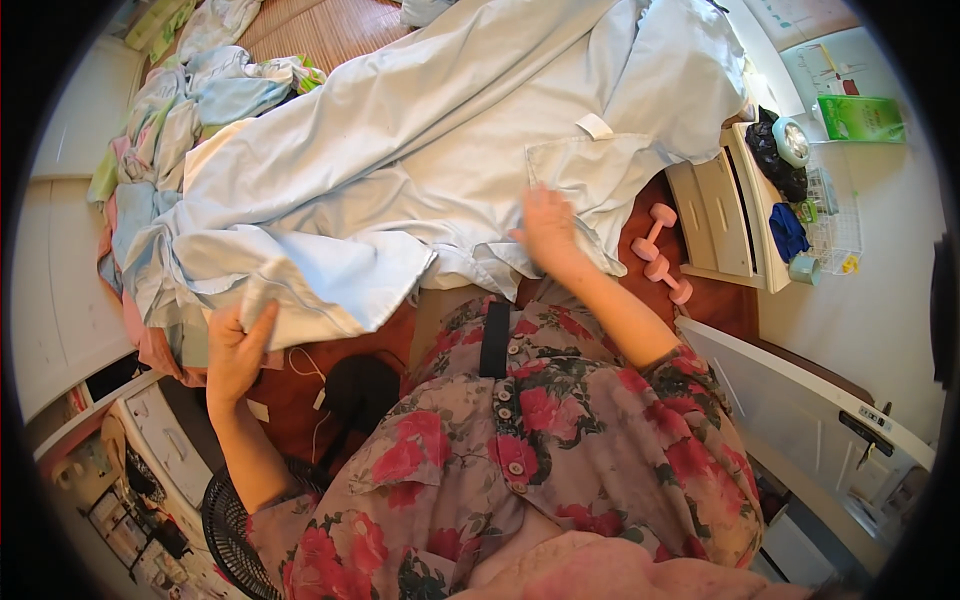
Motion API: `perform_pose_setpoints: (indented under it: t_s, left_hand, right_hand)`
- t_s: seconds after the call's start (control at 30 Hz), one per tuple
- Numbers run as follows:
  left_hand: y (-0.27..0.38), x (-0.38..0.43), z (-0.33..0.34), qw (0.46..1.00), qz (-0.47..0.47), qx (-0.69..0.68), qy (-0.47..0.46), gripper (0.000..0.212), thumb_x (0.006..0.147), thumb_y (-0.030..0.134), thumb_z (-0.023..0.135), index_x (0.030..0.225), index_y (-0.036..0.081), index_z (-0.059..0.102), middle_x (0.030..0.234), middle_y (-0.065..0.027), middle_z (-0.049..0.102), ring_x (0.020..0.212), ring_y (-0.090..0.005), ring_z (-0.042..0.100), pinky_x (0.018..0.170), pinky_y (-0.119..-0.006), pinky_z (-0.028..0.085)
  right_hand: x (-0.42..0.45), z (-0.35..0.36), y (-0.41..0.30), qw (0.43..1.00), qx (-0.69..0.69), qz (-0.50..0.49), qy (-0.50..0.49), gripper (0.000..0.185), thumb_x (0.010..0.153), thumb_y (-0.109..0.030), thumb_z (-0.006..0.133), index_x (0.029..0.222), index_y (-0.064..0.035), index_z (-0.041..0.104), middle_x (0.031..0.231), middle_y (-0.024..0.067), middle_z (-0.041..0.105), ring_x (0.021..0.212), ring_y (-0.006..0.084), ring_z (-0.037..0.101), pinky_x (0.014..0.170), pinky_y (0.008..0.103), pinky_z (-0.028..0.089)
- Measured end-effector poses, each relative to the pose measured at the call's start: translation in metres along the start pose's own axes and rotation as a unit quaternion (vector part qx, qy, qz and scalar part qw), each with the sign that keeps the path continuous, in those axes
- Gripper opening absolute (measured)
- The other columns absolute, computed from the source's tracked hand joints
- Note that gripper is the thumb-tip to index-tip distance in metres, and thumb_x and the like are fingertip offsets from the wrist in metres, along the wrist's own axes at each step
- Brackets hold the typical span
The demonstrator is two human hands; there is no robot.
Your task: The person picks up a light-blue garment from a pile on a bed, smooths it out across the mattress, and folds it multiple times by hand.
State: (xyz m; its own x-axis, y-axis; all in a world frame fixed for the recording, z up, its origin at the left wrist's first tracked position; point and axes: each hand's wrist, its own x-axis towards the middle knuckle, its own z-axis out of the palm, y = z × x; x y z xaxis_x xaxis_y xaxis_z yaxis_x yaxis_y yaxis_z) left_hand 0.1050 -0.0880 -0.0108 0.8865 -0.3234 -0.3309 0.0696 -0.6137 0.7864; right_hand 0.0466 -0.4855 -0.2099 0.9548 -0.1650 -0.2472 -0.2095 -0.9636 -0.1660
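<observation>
A large pale blue-white cloth (480,172), which looks like a bed sheet or quilt cover, lies wrinkled across the bed in front of me. At its near left edge, my left hand (236,352) pinches the fabric between thumb and fingers, and a folded-back corner droops beside it. My right hand (547,229), slightly blurred, is over the near edge of the cloth with its thumb apart from the fingers. I see nothing gripped in it; whether it touches the fabric is unclear. A small white tag (594,126) sticks up from the cloth just beyond that hand.
Crumpled colourful bedding (172,135) is heaped at the left. Two pink dumbbells (655,232) lie on the reddish floor, near a white drawer cabinet (712,214). A black plastic basket (225,525) stands at my lower left, and a white door (795,397) at my right.
</observation>
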Motion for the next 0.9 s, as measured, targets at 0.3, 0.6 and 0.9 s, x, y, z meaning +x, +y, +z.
perform_pose_setpoints:
  t_s: [0.3, 0.6, 0.9]
  left_hand:
    - [-0.058, -0.015, 0.008, 0.978, -0.015, 0.196, -0.069, 0.035, 0.065, 0.010, 0.075, 0.095, -0.004, 0.063, 0.081, -0.0221, 0.064, 0.082, -0.0408, 0.060, 0.076, -0.041, 0.048]
    - [-0.182, -0.067, -0.258, 0.900, -0.004, 0.021, 0.435, 0.028, 0.085, 0.011, 0.056, 0.110, -0.002, 0.058, 0.102, -0.0133, 0.063, 0.086, -0.0273, 0.063, 0.071, -0.041, 0.053]
    - [-0.138, -0.145, -0.355, 0.651, -0.022, -0.179, 0.738, 0.033, 0.079, 0.006, 0.057, 0.109, -0.009, 0.054, 0.103, -0.0169, 0.062, 0.086, -0.0291, 0.063, 0.073, -0.041, 0.055]
  right_hand:
    - [0.010, 0.026, 0.143, 0.970, 0.129, 0.148, 0.147, 0.016, 0.076, -0.012, 0.050, 0.082, -0.0002, 0.060, 0.088, 0.0238, 0.062, 0.087, 0.0417, 0.059, 0.072, 0.0490, 0.048]
    - [-0.010, -0.050, 0.347, 0.517, 0.698, 0.283, 0.407, 0.027, 0.088, -0.010, 0.053, 0.109, 0.0057, 0.055, 0.103, 0.0181, 0.061, 0.088, 0.0300, 0.064, 0.075, 0.0445, 0.055]
    - [-0.121, -0.059, 0.487, 0.855, 0.100, 0.251, 0.443, 0.034, 0.074, -0.016, 0.067, 0.102, 0.0031, 0.063, 0.100, 0.0174, 0.065, 0.088, 0.0244, 0.064, 0.082, 0.0351, 0.050]
